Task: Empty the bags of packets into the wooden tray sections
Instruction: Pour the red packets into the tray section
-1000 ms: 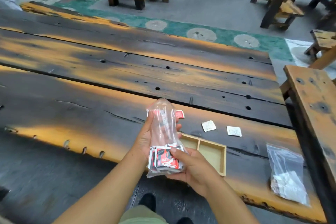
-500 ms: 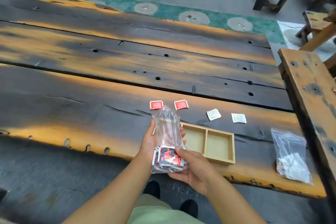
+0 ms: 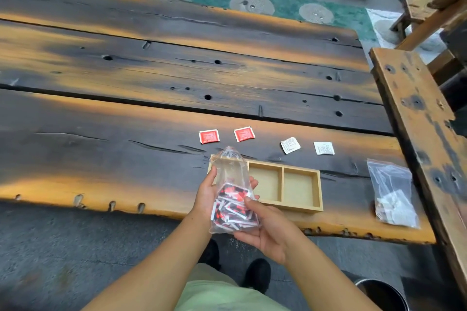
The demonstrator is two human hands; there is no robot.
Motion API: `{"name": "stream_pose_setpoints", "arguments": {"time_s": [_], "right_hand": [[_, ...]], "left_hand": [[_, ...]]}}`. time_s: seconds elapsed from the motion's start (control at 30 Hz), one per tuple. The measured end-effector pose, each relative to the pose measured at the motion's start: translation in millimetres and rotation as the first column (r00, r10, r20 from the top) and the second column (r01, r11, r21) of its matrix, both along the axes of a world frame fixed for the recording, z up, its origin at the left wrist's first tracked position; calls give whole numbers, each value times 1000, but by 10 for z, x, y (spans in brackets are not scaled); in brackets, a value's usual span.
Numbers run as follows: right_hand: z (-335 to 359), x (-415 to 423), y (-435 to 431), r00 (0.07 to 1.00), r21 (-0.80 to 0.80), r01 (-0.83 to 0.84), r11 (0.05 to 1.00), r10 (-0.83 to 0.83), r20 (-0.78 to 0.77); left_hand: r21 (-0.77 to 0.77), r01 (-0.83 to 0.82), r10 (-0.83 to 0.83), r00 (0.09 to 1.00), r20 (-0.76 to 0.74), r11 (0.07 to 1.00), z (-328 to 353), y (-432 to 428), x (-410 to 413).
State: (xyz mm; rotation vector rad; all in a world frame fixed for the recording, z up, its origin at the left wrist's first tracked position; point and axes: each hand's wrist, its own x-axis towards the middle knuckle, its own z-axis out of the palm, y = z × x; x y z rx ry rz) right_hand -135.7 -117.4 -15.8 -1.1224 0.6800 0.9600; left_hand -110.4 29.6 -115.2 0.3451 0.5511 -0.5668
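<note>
I hold a clear plastic bag of red packets (image 3: 233, 199) upright in front of the table's near edge. My left hand (image 3: 207, 192) grips its left side and my right hand (image 3: 265, 227) cups its bottom right. Just behind the bag lies the wooden tray (image 3: 317, 189); its two visible sections hold nothing and its left end is hidden by the bag. A second clear bag, with white packets (image 3: 394, 197), lies flat on the table to the right of the tray.
Two red packets (image 3: 209, 136) (image 3: 244, 134) and two white packets (image 3: 290, 145) (image 3: 324, 148) lie loose on the dark plank table (image 3: 126, 113) beyond the tray. A wooden bench (image 3: 419, 118) runs along the right. A dark bucket (image 3: 379, 295) stands on the floor at lower right.
The view has tilted down, so the tray and loose packets show in full. The bag has tipped so its packets show edge-on. Both hands keep their grip on it.
</note>
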Motion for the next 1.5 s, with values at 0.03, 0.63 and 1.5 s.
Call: {"name": "stream_pose_setpoints", "arguments": {"time_s": [0.03, 0.63, 1.5], "right_hand": [[4, 5, 3, 1000, 3, 2, 1000, -2, 0], [18, -5, 67, 1000, 10, 13, 1000, -13, -24], [45, 43, 38, 1000, 59, -22, 998, 21, 13]], "left_hand": [[2, 5, -5, 1000, -3, 1000, -6, 5, 0], [-44, -12, 10, 999, -43, 999, -44, 47, -23], [-42, 1, -3, 999, -39, 999, -22, 59, 14]]}}
